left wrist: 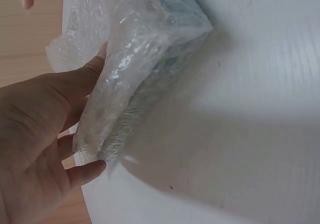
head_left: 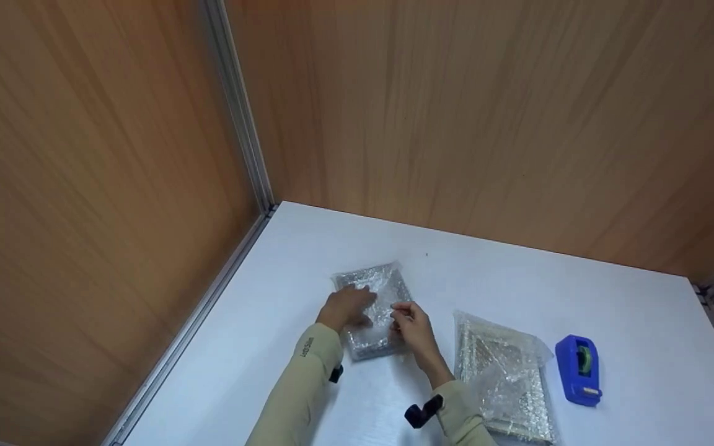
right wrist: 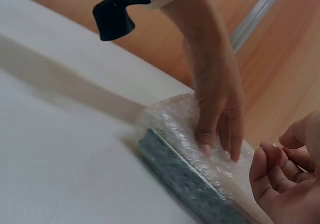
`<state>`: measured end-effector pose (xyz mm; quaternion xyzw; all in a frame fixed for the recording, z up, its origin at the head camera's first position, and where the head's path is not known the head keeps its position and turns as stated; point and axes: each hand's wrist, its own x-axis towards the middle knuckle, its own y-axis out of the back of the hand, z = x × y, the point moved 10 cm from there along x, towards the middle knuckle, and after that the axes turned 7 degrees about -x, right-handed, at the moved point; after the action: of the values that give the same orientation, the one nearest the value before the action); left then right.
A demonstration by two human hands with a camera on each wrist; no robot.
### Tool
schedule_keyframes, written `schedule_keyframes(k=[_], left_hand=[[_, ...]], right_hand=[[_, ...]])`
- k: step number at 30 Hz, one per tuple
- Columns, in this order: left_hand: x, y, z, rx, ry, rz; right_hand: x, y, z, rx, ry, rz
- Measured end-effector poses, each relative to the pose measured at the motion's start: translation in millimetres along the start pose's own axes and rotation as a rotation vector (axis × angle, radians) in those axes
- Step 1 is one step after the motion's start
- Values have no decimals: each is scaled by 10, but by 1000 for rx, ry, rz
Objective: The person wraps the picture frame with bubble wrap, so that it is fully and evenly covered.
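A flat rectangular item wrapped in bubble wrap (head_left: 372, 347) lies on the white table in front of me. My left hand (head_left: 348, 306) rests on its left part; in the left wrist view, the fingers (left wrist: 86, 175) lie spread along the wrapped edge. Over the package's right side is my right hand (head_left: 416, 328). The right wrist view shows this hand (right wrist: 292, 171) with curled fingers, thumb and index pinching what looks like a tiny piece of clear tape (right wrist: 276, 145). The wrap covers the item, so its kind cannot be told; its side looks grey-green.
A second bubble-wrapped frame-like item (head_left: 506, 371) lies to the right, beside my right forearm. Further right stands a blue tape dispenser (head_left: 574, 371) with a green-cored roll. Wood-patterned panels (head_left: 487, 124) rise behind the table and at its left.
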<state>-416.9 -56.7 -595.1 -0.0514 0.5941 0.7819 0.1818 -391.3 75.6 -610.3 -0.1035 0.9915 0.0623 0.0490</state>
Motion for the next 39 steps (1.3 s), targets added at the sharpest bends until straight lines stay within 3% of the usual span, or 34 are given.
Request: schedule_keyframes(k=[7,14,21,28,34,39], left_hand=[[-38,26,-25,8,-5,29],[-47,31,-61,26,13,31],[-75,18,-34,35,-9,42],[-77,8,-121,-105,64,50],[-67,-23,-141,-127,61,32],[-67,-42,-136,-103,51,7]], right_hand=[[137,-276,77,93,-72,-62],[262,-406,106,95,-107,-71],[331,-457,191,226,-172,-83],[357,-475,260,343,-246,-102],[367,-484,270,375,-286,-123],[355,-509,232,389,-274,-170]])
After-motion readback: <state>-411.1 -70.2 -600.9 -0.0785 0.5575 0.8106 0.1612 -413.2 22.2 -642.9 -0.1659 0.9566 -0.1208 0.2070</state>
